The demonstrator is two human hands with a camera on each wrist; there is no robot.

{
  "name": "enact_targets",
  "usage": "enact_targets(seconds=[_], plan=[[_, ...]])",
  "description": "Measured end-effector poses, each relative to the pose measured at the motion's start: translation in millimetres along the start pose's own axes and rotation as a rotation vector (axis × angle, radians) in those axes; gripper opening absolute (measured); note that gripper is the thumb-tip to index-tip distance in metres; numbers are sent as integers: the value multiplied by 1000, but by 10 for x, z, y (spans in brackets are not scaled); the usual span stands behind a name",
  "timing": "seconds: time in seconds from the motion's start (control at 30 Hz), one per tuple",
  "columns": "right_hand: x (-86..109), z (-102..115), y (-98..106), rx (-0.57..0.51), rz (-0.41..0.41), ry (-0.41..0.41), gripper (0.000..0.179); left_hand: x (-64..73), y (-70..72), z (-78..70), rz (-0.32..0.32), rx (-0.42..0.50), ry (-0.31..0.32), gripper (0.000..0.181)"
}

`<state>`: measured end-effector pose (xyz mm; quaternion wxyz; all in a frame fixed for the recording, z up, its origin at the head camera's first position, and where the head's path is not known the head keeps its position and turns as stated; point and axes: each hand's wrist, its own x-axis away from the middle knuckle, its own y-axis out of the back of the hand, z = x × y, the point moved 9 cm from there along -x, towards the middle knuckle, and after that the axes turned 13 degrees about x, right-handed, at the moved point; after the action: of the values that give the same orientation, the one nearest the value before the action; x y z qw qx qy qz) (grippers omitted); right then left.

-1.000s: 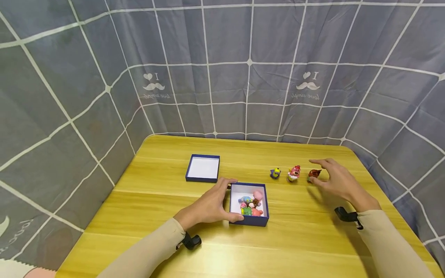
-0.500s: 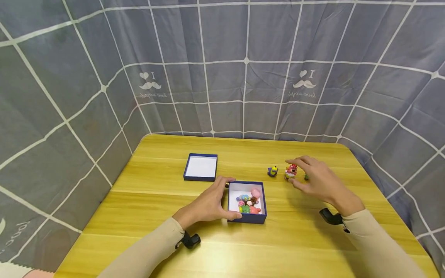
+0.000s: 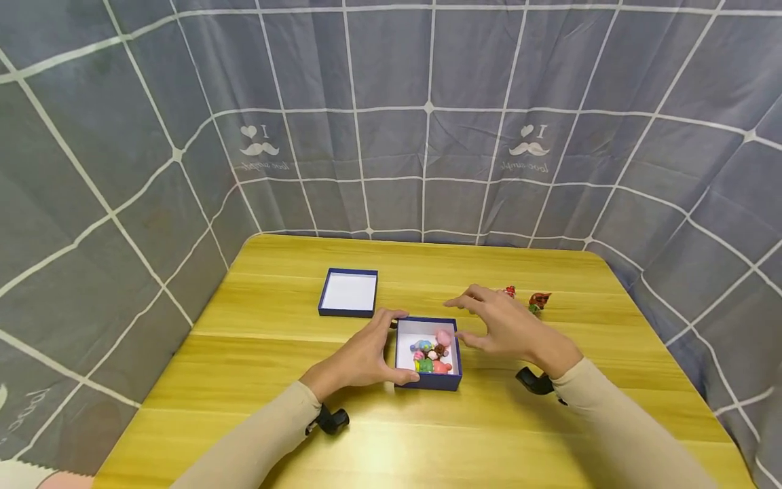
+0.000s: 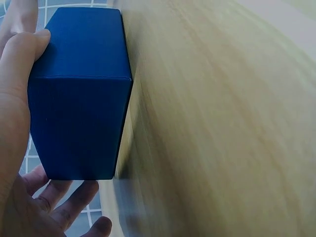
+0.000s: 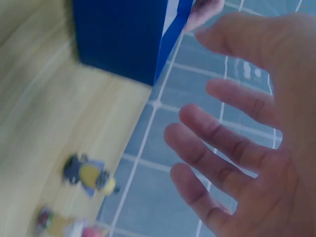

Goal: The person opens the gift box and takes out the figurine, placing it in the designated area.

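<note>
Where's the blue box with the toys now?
The blue box is on the table in the head view, just right of centre, gripped by the left hand. The right hand is by its right side; the shallow tray lies behind-left.

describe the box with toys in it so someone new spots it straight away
On the yellowish wooden table, look between the person's left hand and right hand. The left hand holds a square blue box, open-topped with a white inside. Unlike the shallower blue tray beyond it, this one contains small colourful toys.
</note>
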<state>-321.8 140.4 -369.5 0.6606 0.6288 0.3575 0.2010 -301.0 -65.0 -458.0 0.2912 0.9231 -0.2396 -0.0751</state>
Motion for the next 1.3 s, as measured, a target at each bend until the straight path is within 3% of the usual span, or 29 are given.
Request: enact_targets(seconds=[0.3,0.53,0.8,1.0,1.3], plan=[[-226,375,-225,-181,204,113,32,-1,6,4,11,6,-18,120],[-330,543,-439,-215,332,175,32,13,0,-9,8,16,-39,122],[-435,599,-534,-227,378,190,25,-7,4,-11,-5,24,-52,122],[-510,705,-588,-306,384,233,19,0,6,-27,3,11,-47,122],[-520,611,-648,-384,442,149,22,-19,20,-20,6,8,-33,120]])
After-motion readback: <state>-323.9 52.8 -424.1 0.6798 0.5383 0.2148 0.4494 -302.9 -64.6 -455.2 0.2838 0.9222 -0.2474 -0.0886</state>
